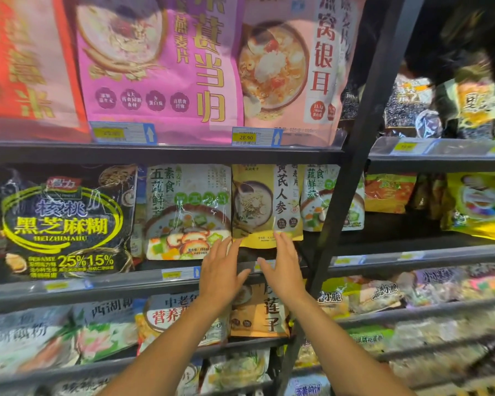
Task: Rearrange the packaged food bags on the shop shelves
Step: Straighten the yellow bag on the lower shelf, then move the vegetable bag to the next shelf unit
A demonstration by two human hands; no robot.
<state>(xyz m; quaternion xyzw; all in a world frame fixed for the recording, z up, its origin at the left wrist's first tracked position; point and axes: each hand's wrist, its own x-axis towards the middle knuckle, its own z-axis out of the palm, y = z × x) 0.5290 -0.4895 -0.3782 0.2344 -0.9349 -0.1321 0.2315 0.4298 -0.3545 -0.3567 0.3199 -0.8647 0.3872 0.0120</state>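
Both hands, left (222, 271) and right (283, 268), were spread open and empty just below the yellow bag (266, 205), whose bottom edge their fingertips touched; it looked light, soft and slippery, best gripped by its sides.

Both arms raised; left hand (223, 268), right hand (283, 267) spread flat.

Bright overhead shop light, blurred edges, wide-angle bowing.
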